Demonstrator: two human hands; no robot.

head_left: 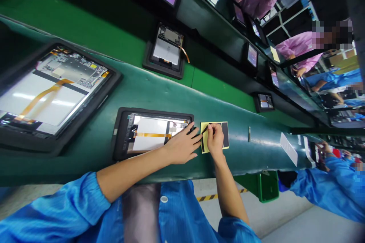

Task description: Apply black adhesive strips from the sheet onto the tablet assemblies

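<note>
In front of me an opened tablet (151,142) lies in a black foam tray (121,131), its white inner panel and orange flex cable facing up. My left hand (182,146) is spread flat over the tablet's right end, fingertips reaching the left edge of a yellow backing sheet (205,146). That sheet bears black adhesive strips (225,135). Over it, my right hand (216,138) pinches a small black strip (204,129) between thumb and fingers. Whether this strip is fully off the sheet I cannot tell.
Another opened tablet (65,87) in a foam tray stands at the left. Beyond the bench edge, a green conveyor (211,79) carries an open tablet (168,47). A thin tool (249,134) and a white plate (288,149) lie rightward. A co-worker's blue sleeve (327,186) is at right.
</note>
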